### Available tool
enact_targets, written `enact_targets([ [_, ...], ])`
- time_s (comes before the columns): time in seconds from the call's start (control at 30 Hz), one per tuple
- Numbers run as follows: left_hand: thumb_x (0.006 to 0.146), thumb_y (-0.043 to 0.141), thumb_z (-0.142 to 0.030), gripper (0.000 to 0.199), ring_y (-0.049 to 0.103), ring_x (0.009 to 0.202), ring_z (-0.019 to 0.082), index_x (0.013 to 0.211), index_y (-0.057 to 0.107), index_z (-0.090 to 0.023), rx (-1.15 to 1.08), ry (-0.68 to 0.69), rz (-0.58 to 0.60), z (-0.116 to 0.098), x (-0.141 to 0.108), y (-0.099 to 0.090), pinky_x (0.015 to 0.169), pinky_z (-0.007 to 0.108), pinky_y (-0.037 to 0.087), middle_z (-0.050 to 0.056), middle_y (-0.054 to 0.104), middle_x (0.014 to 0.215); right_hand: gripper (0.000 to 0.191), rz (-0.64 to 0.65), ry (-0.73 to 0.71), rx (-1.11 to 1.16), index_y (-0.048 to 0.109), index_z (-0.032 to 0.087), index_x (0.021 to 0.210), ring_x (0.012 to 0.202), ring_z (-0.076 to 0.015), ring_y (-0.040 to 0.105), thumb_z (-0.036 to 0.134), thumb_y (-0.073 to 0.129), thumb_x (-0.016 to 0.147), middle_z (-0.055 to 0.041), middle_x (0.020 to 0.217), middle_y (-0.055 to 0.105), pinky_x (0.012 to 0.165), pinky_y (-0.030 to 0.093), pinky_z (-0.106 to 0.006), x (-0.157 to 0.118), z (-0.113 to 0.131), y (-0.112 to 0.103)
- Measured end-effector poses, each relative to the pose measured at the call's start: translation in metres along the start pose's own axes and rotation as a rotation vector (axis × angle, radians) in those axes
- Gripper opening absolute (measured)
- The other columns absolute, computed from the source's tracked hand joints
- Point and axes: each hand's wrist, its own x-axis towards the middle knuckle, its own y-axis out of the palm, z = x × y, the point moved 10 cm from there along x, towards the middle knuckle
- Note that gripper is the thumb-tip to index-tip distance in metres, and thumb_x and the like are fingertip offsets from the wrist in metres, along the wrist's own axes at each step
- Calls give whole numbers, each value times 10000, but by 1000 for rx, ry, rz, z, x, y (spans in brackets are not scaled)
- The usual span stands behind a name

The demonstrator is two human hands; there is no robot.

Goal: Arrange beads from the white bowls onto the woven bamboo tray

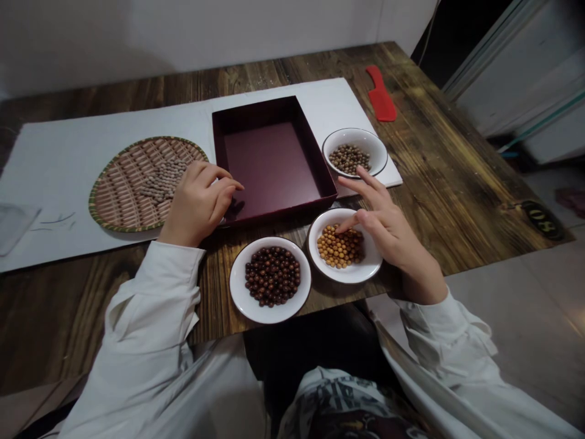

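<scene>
My left hand (200, 198) hovers at the left front corner of a dark red open box (269, 164), its fingers pressed together; what they hold, if anything, is hidden. My right hand (379, 222) has its fingers spread over a white bowl (350, 277) of yellow-brown beads (340, 247), one fingertip at the beads. Just left of that bowl, dark brown beads (273, 276) fill a second white bowl (240, 292). Behind my right hand, a third bowl (377, 146) holds grey-brown beads (350, 158). A round woven tray (121, 189) with small pale beads (164, 180) is left of the box.
A white board (59, 143) lies under the tray and box on the wooden table (452, 177). A red comb-like tool (381, 100) rests at the back right. A clear plastic piece (16, 225) and thin dark strands (57, 221) are at the far left.
</scene>
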Motion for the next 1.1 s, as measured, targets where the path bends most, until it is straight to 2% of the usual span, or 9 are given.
enact_targets([
  [0.27,1021,212,-452,514,492,1050,229,991,668,-215,-13,6,3,-1,0,0,973,457,437,52,602,1011,464,6,16,19,746,240,769,1494,-274,253,334,367,1019,35,1515,465,1219,238,-531,0,-1,1],
  [0.57,1007,250,-408,441,517,1084,273,994,670,-276,-13,13,-8,-1,0,-1,970,484,437,78,620,1027,446,12,10,-1,752,242,787,1491,-265,260,301,373,1016,22,1508,474,1214,244,-523,-1,1,1],
  [0.73,1007,251,-395,431,507,1072,274,997,664,-273,-15,18,-5,-1,0,-1,963,491,436,81,612,1027,466,-74,-7,-25,740,242,765,1461,-267,325,310,353,1016,23,1463,524,1201,276,-521,-1,4,-9],
  [0.9,999,264,-392,411,494,1058,271,997,651,-253,-49,14,0,-2,1,-2,958,507,429,75,603,1021,499,-187,-21,-117,665,218,633,1394,-276,423,289,345,1009,-15,1351,610,1164,330,-519,-6,8,-24],
  [1.1,989,249,-423,427,485,1047,280,969,650,-279,-58,6,14,-2,1,-1,960,524,412,72,604,1023,434,-176,-36,-256,624,215,623,1352,-292,455,268,390,984,-31,1316,621,1126,370,-533,-15,16,-30],
])
